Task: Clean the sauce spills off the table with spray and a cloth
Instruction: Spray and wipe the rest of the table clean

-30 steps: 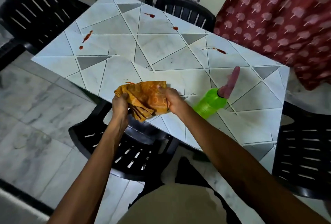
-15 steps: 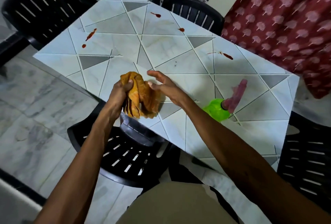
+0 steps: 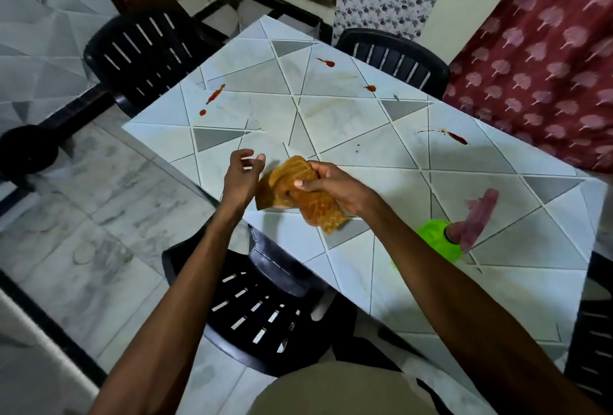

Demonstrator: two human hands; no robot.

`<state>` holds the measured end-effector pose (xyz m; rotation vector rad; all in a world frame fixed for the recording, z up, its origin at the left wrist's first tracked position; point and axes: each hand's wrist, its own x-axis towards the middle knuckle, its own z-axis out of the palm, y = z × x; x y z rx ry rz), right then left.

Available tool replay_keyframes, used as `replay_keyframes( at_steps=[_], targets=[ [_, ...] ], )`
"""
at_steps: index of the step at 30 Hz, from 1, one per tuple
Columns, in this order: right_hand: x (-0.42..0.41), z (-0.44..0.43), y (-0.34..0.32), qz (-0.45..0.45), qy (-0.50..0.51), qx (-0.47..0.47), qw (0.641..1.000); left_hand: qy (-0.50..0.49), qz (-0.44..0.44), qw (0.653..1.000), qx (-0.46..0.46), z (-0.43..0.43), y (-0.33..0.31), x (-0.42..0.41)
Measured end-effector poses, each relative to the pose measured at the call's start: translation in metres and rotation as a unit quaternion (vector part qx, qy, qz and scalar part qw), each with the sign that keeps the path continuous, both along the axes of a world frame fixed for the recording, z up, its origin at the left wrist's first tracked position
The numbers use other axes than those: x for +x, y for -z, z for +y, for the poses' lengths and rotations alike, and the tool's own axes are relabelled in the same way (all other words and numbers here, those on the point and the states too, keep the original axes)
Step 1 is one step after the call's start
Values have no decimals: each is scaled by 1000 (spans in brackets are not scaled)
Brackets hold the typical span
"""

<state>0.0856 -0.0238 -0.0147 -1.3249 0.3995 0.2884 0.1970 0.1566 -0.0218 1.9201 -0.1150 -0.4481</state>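
Orange cloth (image 3: 320,214) is sitting in curled fingers (image 3: 317,168) of the right hand (image 3: 335,187), left hand (image 3: 240,177) open; four sauce spills (image 3: 456,137) are awaiting wiping.

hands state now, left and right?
Left hand: open, fingers loosely curled, holding nothing.
Right hand: closed on the crumpled orange patterned cloth.

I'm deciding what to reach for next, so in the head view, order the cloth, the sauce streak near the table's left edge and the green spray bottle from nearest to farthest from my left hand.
1. The cloth, just right of the left hand.
2. The sauce streak, ahead and slightly left.
3. The spray bottle, far off to the right.
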Motion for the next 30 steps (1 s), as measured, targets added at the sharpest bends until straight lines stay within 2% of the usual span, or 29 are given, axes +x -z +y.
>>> replay_keyframes(
  at_steps=[2, 6, 10, 12, 15, 20, 22, 25, 30],
  targets=[
    [1, 3, -4, -8, 43, 68, 997, -23, 55, 998, -25, 1, 8, -6],
    [2, 4, -8, 7, 113, 137, 984, 24, 216, 973, -74, 5, 15, -35],
    [-3, 7, -8, 5, 133, 202, 970, -3, 386, 898, -210, 4, 31, -49],
    [-6, 7, -5, 11, 138, 203, 969, -13, 419, 863, -283, 0, 36, -53],
    [-15, 4, 0, 34, 154, 209, 965, 0, 401, 860, -317, -5, 34, -52],
    [-30, -4, 7, 50, 183, 225, 956, 81, 367, 884, -277, -12, 26, -51],
    [-34, -8, 9, 52, 189, 214, 957, 112, 358, 896, -237, -15, 26, -52],
    [-37, -15, 15, 58, 202, 171, 962, 101, 299, 934, -165, -22, 20, -51],
    [-45, -25, 22, 63, 221, 91, 969, 111, 219, 965, -90, -26, 22, -37]
  ],
)
